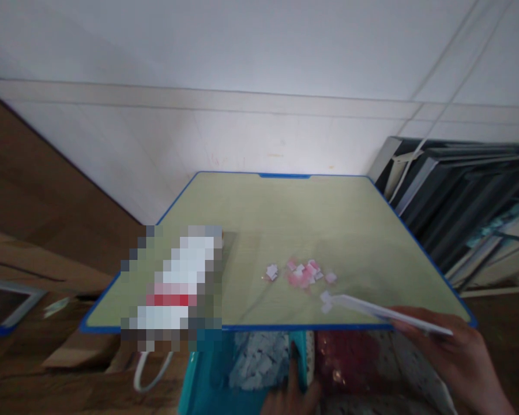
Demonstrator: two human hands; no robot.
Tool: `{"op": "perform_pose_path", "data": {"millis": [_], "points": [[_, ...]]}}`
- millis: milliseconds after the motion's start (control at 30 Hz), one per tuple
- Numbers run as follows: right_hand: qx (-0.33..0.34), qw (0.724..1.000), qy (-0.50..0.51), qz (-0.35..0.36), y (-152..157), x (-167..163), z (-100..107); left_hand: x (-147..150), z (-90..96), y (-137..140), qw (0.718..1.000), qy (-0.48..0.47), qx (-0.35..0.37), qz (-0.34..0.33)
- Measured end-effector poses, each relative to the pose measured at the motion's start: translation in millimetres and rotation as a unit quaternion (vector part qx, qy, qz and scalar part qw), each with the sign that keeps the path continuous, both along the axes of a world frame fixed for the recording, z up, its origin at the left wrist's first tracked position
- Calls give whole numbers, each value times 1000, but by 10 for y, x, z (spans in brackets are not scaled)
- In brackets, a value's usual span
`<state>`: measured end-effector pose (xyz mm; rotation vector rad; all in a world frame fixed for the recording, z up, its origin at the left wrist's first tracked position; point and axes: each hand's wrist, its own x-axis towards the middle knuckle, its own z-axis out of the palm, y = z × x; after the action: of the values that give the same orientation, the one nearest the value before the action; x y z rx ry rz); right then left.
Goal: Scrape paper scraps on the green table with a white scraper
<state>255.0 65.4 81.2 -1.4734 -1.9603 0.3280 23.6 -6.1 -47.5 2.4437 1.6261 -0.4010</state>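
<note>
My right hand (467, 351) is closed round a long, flat white strip (372, 306), whose far end points left across the board. Its tip lies beside a few small white pieces (326, 302). Further left on the table board (285, 213) lie a loose cluster of pink and white pieces (305, 273) and a smaller white pile (271, 272). At the bottom edge, my left hand (290, 399) grips the right side of a teal tray (190, 380), one finger stretched along its inside. Many white scraps (259, 360) fill the tray; the lower part of the hand is cut off.
A blurred-out white and red object (177, 276) stands at the board's left, with a white loop (142, 374) below. Dark flat panels (471, 184) lean at right. A brown board (38, 167) is at left, a white wall (259, 132) behind. Dark red material (346, 357) lies below the front edge.
</note>
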Motion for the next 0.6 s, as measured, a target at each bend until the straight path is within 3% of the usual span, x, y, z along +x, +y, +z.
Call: {"op": "perform_pose_path", "data": {"millis": [133, 400, 533, 600], "points": [[37, 999, 13, -31, -27, 44, 0, -8, -23, 2, 1000, -5, -11, -2], [-50, 995, 42, 73, -60, -128, 13, -3, 43, 27, 1000, -11, -27, -4], [-51, 989, 57, 128, -65, -261, -8, -3, 57, 14, 1000, 7, -4, -9], [-34, 991, 51, 122, -63, -249, -19, -2, 59, 13, 1000, 10, 4, -10]]}}
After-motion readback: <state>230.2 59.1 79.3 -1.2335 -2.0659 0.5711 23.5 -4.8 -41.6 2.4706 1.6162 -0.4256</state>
